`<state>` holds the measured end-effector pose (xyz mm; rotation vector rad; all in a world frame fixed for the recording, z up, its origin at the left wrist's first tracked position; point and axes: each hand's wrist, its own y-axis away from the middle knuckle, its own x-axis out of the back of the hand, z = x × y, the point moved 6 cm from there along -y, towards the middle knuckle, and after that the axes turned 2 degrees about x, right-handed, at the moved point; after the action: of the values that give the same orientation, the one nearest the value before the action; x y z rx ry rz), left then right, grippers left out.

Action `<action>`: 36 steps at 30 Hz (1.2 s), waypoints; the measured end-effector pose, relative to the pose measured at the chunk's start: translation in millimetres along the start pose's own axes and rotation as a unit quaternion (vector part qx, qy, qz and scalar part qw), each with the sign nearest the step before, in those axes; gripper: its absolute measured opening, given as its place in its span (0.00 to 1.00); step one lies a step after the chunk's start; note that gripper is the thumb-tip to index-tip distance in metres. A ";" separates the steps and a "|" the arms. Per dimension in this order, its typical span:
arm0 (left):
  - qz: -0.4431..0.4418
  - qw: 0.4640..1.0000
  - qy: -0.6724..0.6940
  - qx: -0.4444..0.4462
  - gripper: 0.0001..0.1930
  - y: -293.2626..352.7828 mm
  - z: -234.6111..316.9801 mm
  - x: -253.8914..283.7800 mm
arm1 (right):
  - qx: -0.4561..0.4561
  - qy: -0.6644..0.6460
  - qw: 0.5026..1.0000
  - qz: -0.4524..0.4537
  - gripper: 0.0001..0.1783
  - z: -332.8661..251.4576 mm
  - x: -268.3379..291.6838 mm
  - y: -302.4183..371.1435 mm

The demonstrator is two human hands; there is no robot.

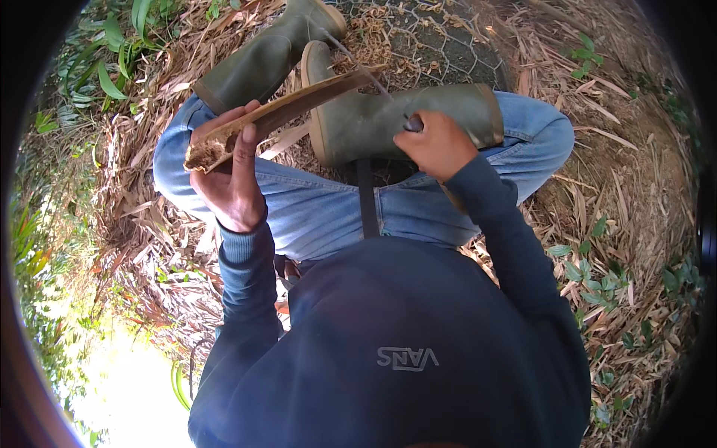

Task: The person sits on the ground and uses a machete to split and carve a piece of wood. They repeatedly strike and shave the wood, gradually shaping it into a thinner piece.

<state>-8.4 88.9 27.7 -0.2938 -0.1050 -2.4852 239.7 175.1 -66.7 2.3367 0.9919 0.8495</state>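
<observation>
My left hand (pixel 228 175) is closed round the near end of a split length of bamboo (pixel 299 108), thumb on top. The bamboo slants up to the right, with a rough brown hollow at its near end. In my right hand (pixel 441 145) is the dark handle of a knife (pixel 413 124). Its long thin blade, slightly blurred, points away to the upper left and passes the bamboo's far end; I cannot tell whether it touches the bamboo.
I sit with legs crossed in blue jeans (pixel 314 198) and green rubber boots (pixel 418 112). Beyond the boots is a grey stone-like surface with wire mesh (pixel 448 48) and pale shavings (pixel 370 37). Dry leaves (pixel 142 224) cover the ground; green plants (pixel 112 45) grow around.
</observation>
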 end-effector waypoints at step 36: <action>0.011 1.000 0.004 -0.006 0.14 -0.4 -8.1 2.2 | -0.020 0.081 0.996 -0.006 0.21 2.9 0.7 -1.6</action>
<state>-11.9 86.8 20.3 -0.2882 -0.0842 -2.4657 241.4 176.2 -69.5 2.2536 1.0429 1.0591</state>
